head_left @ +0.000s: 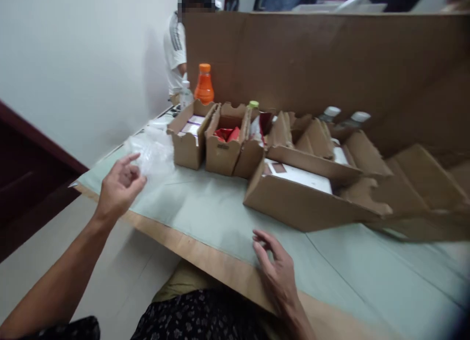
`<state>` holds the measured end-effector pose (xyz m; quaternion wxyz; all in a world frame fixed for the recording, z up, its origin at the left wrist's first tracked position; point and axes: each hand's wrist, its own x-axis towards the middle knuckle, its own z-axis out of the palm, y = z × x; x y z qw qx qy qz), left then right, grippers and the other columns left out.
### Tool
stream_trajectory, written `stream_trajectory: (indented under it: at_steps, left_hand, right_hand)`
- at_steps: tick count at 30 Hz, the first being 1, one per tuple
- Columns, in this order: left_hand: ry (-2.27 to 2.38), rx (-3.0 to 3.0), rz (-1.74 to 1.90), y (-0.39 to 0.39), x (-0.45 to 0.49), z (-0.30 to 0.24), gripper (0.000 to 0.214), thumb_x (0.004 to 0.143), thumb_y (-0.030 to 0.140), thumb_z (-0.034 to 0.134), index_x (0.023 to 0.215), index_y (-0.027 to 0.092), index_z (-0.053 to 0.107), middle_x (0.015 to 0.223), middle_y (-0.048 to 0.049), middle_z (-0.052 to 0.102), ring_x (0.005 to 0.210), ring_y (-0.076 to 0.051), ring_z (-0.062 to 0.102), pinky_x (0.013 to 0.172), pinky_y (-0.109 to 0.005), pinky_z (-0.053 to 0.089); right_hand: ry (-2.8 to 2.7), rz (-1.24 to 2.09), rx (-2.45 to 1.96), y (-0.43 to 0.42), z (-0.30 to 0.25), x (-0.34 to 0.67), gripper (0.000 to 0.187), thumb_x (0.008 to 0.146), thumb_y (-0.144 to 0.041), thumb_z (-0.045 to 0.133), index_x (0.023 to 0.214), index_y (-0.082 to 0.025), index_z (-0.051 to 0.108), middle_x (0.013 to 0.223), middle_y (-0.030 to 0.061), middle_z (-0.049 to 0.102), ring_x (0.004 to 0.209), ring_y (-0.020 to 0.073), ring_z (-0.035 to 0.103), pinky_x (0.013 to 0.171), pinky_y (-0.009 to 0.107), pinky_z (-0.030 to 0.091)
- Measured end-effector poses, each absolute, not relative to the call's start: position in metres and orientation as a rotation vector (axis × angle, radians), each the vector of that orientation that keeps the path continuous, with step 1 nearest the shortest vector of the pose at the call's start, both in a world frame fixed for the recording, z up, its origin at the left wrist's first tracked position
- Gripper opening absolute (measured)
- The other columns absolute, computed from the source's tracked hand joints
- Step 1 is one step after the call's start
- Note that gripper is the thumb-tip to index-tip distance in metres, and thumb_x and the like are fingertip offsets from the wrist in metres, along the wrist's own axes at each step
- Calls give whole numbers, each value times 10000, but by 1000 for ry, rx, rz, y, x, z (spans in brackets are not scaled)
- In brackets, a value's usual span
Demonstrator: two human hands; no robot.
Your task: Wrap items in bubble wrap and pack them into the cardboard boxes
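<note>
My left hand (123, 184) is raised over the left part of the table, thumb and forefinger apart and the other fingers loosely curled. Just beyond its fingertips lies a heap of clear plastic bags (156, 151); whether the fingers touch it I cannot tell. At the table's front edge, my right hand (275, 261) hovers or rests with fingers slightly bent and apart, nothing in it. Nearest to it is a long cardboard box (293, 205), tilted, with a white box (301, 176) inside. Another cardboard box (223, 156) contains red packets (227, 133).
More open cardboard boxes (187, 151) stand in a row. Behind them are an orange bottle (204, 88), a clear bottle (186, 95) and white-capped bottles (332, 111). A tall cardboard panel (293, 56) closes off the back. A person in a white shirt (174, 49) stands beyond the table (198, 198).
</note>
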<state>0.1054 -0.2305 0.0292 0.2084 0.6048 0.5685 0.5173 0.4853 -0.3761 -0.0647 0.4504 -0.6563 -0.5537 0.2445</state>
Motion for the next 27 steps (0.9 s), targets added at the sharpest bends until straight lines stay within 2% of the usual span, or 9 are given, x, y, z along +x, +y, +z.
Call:
stream_trajectory:
  at_steps: [3, 5, 7, 10, 13, 16, 20, 23, 27]
  left_hand:
    - [1239, 1558, 1268, -274, 176, 21, 549, 763, 375, 742, 1302, 346, 642, 853, -14, 587, 702, -180, 584, 648, -314, 553]
    - [1102, 1428, 1231, -297, 227, 7, 505, 789, 392, 724, 1286, 375, 639, 885, -20, 602, 748, -192, 609, 694, -331, 570]
    - [1012, 1303, 1204, -316, 278, -9, 482, 836, 414, 682, 1312, 387, 605, 943, -28, 623, 833, -209, 641, 788, -363, 586]
    - [895, 1217, 1116, -345, 334, -28, 509, 877, 433, 651, 1371, 389, 539, 1076, -50, 649, 973, -233, 667, 920, -419, 576]
    - [797, 1280, 998, -363, 352, -42, 601, 847, 436, 708, 1410, 375, 505, 1156, -80, 642, 1093, -264, 666, 1028, -472, 544]
    - [780, 1236, 918, -361, 338, -54, 639, 862, 526, 672, 1445, 360, 470, 1265, -115, 631, 1189, -299, 661, 1033, -508, 553]
    - [916, 1121, 992, -341, 308, -58, 628, 918, 630, 518, 1463, 326, 450, 1420, -143, 586, 1289, -327, 623, 1004, -521, 572]
    - [1044, 1352, 1081, -328, 296, -51, 616, 889, 562, 613, 1439, 309, 503, 1497, -124, 550, 1397, -335, 532, 1124, -524, 479]
    - [1131, 1765, 821, -310, 305, -43, 590, 803, 466, 727, 1355, 295, 609, 1457, -116, 593, 1355, -355, 553, 1143, -545, 437]
  right_hand:
    - [-1351, 779, -1423, -375, -49, 478, 533, 868, -470, 700, 1337, -223, 646, 1290, 139, 724, 1094, 258, 721, 842, 361, 612]
    - [-1275, 921, -1282, -378, -43, 476, 640, 837, -519, 726, 1387, -216, 602, 1335, 145, 702, 1127, 269, 712, 836, 362, 614]
    - [-1190, 970, -1251, -386, -36, 479, 536, 867, -529, 705, 1290, -202, 663, 1206, 116, 758, 1041, 254, 736, 846, 365, 612]
    - [-1166, 714, -1411, -406, -15, 499, 295, 969, -441, 616, 1099, -210, 745, 1036, 68, 789, 955, 229, 742, 875, 363, 600]
    - [-1406, 185, -1582, -423, 15, 528, 286, 1029, -303, 526, 1220, -259, 735, 1222, 69, 747, 1134, 237, 691, 993, 397, 545]
    - [-1791, -186, -1670, -430, 34, 547, 367, 1006, -156, 509, 1284, -293, 706, 1434, 85, 636, 1286, 263, 597, 1059, 458, 477]
    - [-2141, -278, -1665, -432, 21, 550, 387, 940, -61, 544, 1217, -275, 710, 1526, 125, 550, 1375, 312, 515, 1088, 536, 422]
    - [-2193, -274, -1624, -442, -2, 548, 320, 938, -75, 566, 1156, -264, 704, 1496, 142, 562, 1402, 318, 492, 1107, 561, 404]
    - [-2178, -186, -1635, -470, -20, 549, 315, 919, -77, 604, 1141, -282, 692, 1530, 127, 521, 1449, 313, 440, 1132, 579, 384]
